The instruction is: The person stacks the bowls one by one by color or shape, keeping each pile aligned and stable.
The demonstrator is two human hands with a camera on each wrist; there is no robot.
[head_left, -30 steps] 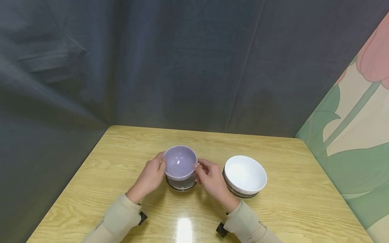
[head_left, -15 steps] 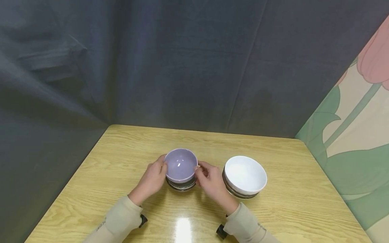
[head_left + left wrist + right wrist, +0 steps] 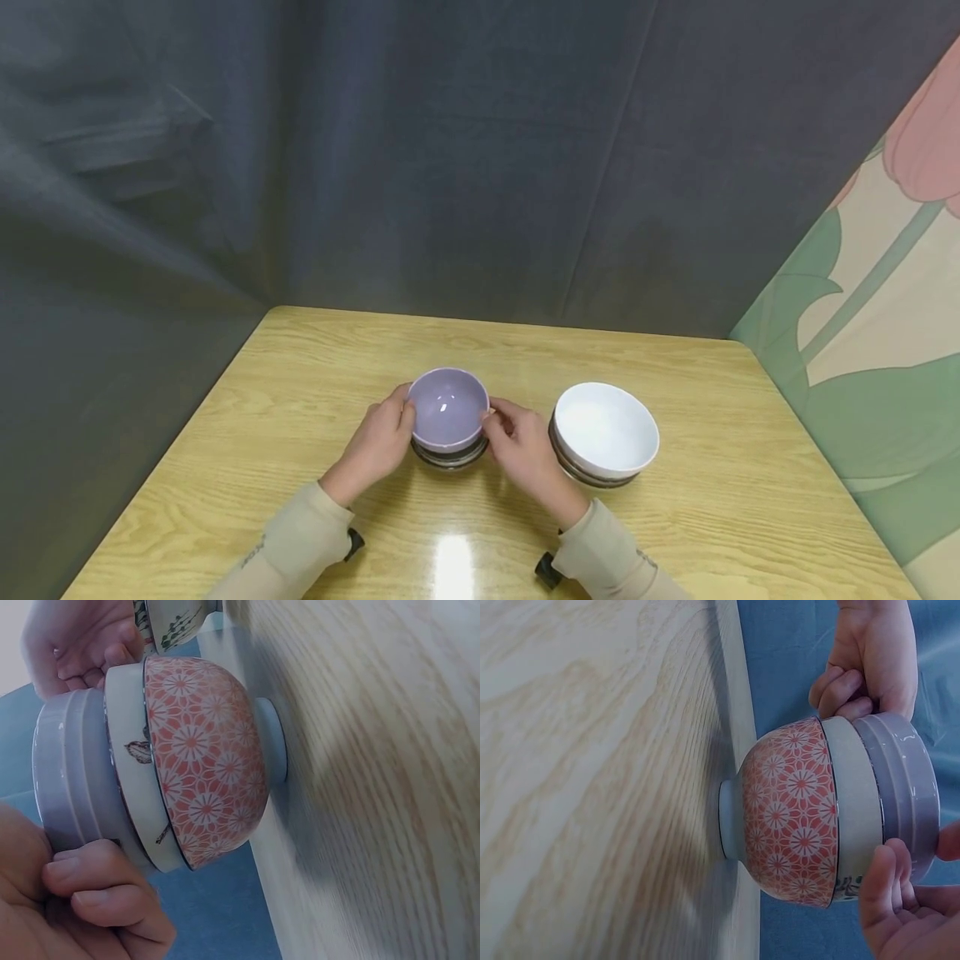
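A lavender bowl [image 3: 448, 408] sits nested at the top of a stack, its inside facing up. My left hand [image 3: 378, 437] pinches its left rim between thumb and fingers. On the opposite side, my right hand [image 3: 523, 446] pinches the rim in the same way. Under it, the left wrist view shows a cream bowl [image 3: 135, 761] with a dark rim and plant marks. Lowest is a red bowl [image 3: 206, 754] with white flower patterns, its pale foot on the table. The right wrist view shows the same stack from the other side.
Right of my right hand stands a second stack, with a white bowl [image 3: 606, 429] on top and darker-rimmed bowls [image 3: 592, 477] beneath. The wooden table [image 3: 720, 467] meets a dark curtain [image 3: 465, 167] behind and a floral wall covering [image 3: 885, 350] at right.
Both hands have lowered the lavender bowl into the stack, and less of the bowl below shows now. In the last half second it has barely moved. The white-topped stack has stayed put.
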